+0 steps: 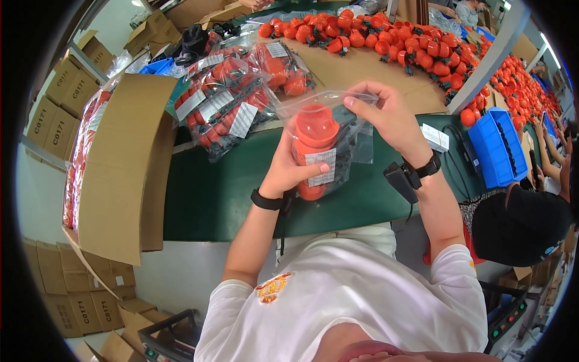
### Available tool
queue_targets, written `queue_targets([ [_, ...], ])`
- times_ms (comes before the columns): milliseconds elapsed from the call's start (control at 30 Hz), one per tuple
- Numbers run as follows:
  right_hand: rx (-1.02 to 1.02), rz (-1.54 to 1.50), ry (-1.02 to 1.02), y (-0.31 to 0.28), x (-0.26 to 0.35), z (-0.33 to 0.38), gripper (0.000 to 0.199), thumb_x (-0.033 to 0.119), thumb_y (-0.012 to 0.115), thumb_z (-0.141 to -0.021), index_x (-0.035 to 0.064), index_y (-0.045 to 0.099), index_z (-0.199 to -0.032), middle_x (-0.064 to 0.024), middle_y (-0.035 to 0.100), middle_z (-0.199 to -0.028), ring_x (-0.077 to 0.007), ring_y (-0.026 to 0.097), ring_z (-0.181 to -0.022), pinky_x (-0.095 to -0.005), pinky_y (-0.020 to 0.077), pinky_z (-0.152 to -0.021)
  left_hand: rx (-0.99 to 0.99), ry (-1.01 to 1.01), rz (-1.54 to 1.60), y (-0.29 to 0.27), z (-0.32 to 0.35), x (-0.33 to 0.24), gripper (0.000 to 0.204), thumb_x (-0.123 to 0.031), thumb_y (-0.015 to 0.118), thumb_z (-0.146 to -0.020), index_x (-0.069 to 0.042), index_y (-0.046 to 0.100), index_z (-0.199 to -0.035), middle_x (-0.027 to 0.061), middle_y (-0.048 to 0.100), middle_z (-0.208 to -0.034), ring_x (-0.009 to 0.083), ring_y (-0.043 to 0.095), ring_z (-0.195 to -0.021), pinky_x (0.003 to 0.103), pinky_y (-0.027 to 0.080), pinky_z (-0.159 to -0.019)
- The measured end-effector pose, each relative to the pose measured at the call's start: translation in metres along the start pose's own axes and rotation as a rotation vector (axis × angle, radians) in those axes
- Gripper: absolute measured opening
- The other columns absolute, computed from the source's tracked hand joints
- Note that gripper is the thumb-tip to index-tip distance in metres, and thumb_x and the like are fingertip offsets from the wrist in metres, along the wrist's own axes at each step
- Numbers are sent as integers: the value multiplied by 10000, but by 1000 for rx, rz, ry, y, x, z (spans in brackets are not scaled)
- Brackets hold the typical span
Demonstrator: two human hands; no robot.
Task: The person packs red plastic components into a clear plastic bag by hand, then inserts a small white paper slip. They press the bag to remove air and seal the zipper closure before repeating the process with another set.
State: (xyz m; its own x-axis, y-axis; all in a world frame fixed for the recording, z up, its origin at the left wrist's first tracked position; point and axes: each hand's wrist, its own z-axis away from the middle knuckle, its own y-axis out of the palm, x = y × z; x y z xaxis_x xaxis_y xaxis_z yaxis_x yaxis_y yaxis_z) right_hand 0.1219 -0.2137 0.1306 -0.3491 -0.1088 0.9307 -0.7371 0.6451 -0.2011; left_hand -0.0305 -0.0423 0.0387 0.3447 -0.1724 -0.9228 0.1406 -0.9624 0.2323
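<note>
I am looking down from a head camera at two bare hands working over a green bench (217,199). My left hand (289,172) is wrapped around the near side of a clear plastic bag (329,130), its fingers (310,171) clenched on the bag with the thumb pressing a white label on the front. Inside the bag sits an orange plastic piece (315,136) with some dark parts beside it. My right hand (389,117) is above and to the right, its fingers pinching the bag's top edge. The bag is held in the air above the middle of the bench, between the two hands, close to my chest. Both wrists wear black bands, and a small black device (401,181) hangs by the right wrist.

On the bench to the far left lies a heap of filled bags (232,99), each holding orange pieces and a white label. Further away, a cardboard sheet carries a spread of loose orange pieces (392,39). At the left edge a large open cardboard box (123,163) stands against the bench, with more packed bags showing along its left side. To the right sits a blue bin (494,145), and beyond it another person's arm is visible. Stacked cartons (57,105) line the left wall.
</note>
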Motion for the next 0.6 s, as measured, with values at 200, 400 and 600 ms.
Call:
queue_targets([
  [200, 21, 279, -232, -2, -3, -3, 222, 211, 719, -922, -10, 725, -945, -31, 681, -962, -101, 616, -879, -267, 483, -771, -22, 28, 9, -4, 0, 1, 1045, -67, 907, -660, -32, 295, -1506, 101, 467, -1447, 220, 473, -1334, 402, 375, -1131],
  [400, 10, -49, -70, -6, 2, 4, 192, 179, 706, -937, 8, 737, -1017, -32, 704, -1011, -98, 629, -921, -261, 494, -814, -40, 6, 33, -3, 5, 2, 1016, -22, 884, -663, -39, 306, -1498, 97, 494, -1419, 218, 493, -1313, 403, 392, -1118],
  [600, -62, -274, -7, -14, -6, 18, 204, 132, 723, -926, -9, 707, -1073, -40, 712, -978, -100, 649, -943, -251, 520, -868, -41, -51, 115, -9, 10, 4, 989, -4, 869, -664, -41, 319, -1486, 95, 495, -1416, 212, 492, -1312, 398, 401, -1108],
])
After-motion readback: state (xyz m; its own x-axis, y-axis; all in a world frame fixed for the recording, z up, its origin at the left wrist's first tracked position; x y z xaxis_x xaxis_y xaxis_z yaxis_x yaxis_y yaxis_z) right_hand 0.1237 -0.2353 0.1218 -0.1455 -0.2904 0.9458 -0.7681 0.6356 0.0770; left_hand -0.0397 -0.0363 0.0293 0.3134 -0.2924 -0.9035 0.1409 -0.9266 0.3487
